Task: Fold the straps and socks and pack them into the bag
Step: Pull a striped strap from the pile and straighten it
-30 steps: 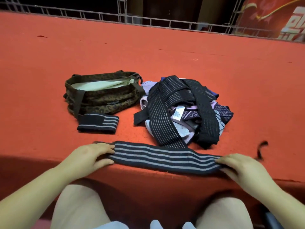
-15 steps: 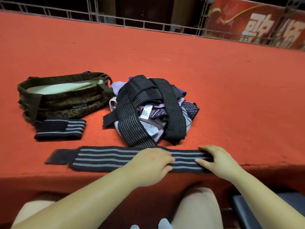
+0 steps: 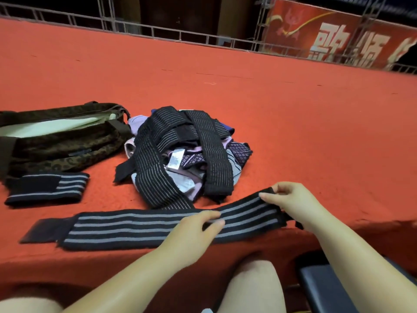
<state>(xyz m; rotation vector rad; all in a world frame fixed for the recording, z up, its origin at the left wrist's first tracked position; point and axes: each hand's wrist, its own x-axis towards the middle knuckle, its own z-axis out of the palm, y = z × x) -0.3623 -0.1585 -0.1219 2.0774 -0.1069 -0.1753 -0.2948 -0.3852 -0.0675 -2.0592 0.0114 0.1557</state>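
A long black strap with grey stripes lies flat along the front edge of the red surface. My left hand presses on its middle with fingers laid flat. My right hand pinches the strap's right end and lifts it off the surface. A folded striped strap lies at the left, in front of the open leopard-print bag. Behind the long strap sits a pile of black straps and purple socks.
The red carpeted surface stretches far back to a metal railing and a red banner. Its front edge runs just below the long strap. My knees and a dark seat are below it.
My left hand slid from the strap's left end to its middle. My right hand went from pressing the right end flat to pinching and lifting it. The view shifted right.
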